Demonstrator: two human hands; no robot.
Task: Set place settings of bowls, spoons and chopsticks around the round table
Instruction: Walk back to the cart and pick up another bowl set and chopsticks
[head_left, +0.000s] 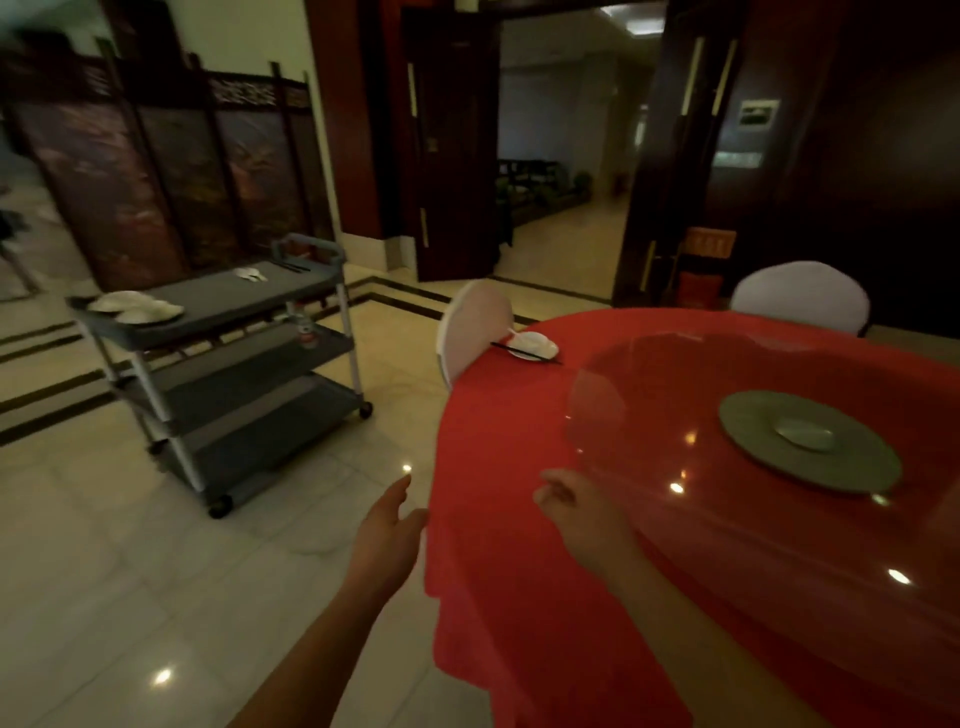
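A round table (519, 467) under a red cloth fills the right side, with a glass turntable (675, 395) on it. One place setting lies at its far left edge: a white bowl (532, 344) with a spoon, and dark chopsticks (524, 353) across it. On the grey cart (218, 312) at left sit more white bowls (135, 307), white spoons (250, 274) and chopsticks (295, 267). My left hand (387, 535) hangs over the floor beside the table's edge, fingers apart, holding nothing. Above the cloth, my right hand (582, 512) is likewise spread and holds nothing.
A white-covered chair (472, 327) stands at the place setting, another (802, 296) at the far side. A bottle (307, 327) sits on the cart's middle shelf. A folding screen (156, 182) lines the left wall. An open doorway (561, 171) lies behind. Pale tiled floor separates cart and table.
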